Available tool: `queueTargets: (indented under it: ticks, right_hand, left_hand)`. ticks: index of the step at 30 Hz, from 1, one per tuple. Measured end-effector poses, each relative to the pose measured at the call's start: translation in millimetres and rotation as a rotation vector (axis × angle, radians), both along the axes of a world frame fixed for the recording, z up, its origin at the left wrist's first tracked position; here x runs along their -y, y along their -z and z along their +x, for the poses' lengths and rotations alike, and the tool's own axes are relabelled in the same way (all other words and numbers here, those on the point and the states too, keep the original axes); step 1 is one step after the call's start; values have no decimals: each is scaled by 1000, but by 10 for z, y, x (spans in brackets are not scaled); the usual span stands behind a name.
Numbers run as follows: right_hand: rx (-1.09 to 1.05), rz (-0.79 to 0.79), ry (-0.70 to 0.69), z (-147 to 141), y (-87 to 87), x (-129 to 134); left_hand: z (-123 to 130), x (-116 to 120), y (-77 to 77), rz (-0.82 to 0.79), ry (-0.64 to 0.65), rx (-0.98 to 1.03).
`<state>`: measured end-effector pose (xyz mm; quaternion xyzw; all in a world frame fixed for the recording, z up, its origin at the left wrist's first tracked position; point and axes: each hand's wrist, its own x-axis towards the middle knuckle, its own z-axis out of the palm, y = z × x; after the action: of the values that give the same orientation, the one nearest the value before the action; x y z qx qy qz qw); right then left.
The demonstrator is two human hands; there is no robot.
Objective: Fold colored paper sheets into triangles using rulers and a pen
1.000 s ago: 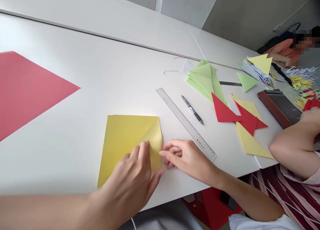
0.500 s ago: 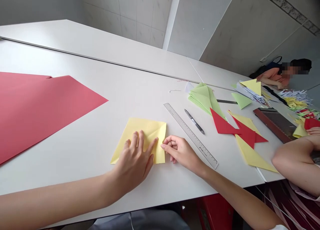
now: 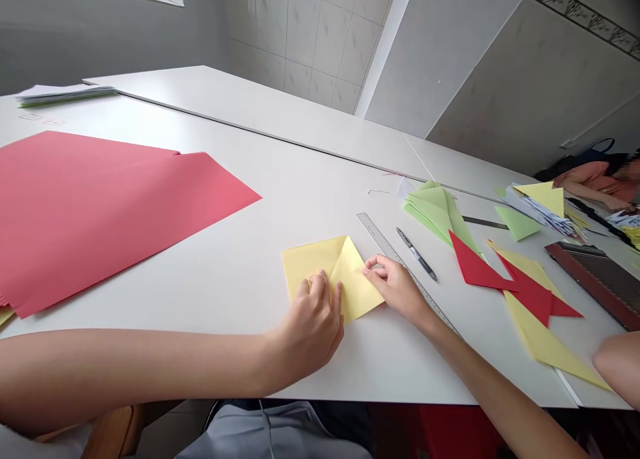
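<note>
A creased sheet of yellow paper (image 3: 314, 258) lies on the white table in front of me, a fold line running down from its top corner. My left hand (image 3: 311, 329) holds its near edge, fingers bent and tips pressed on the sheet; the thumb is mostly hidden. At the right edge of the paper, my right hand (image 3: 397, 287) is closed, with thumb and forefinger pinching the border. Just beyond that hand, partly covered by it, lies a clear ruler (image 3: 376, 230). A black pen (image 3: 417, 254) rests to the right of the ruler.
Large red sheets (image 3: 115, 212) cover the left side. Folded green papers (image 3: 435, 209), red triangles (image 3: 477, 266) and yellow pieces (image 3: 547, 332) lie to the right, near a dark paper trimmer (image 3: 595, 279). A paper stack (image 3: 70, 96) sits far left. Another person (image 3: 593, 179) sits far right.
The yellow paper has been turned, so a corner now points away from me. My left hand has gone from spread fingers to bent ones. The view has swung left.
</note>
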<state>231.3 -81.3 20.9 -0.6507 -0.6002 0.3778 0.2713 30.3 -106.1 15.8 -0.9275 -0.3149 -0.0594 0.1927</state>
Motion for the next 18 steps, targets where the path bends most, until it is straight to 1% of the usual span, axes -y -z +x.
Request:
queueTargets:
  ticks: [4, 7, 9, 13, 18]
  right_hand:
    - [145, 146, -40, 104, 13, -188]
    - [201, 235, -86, 142, 42, -299]
    - [219, 292, -93, 150, 73, -332]
    - [237, 393, -87, 166, 114, -338]
    - [282, 468, -99, 224, 125, -372]
  left_hand:
    - [-25, 33, -35, -60, 125, 74]
    - [-47, 23, -29, -111, 195, 133]
    - [-62, -12, -20, -142, 223, 160]
    - [-95, -155, -24, -220, 272, 164]
    - [-152, -429, -23, -335, 441, 115]
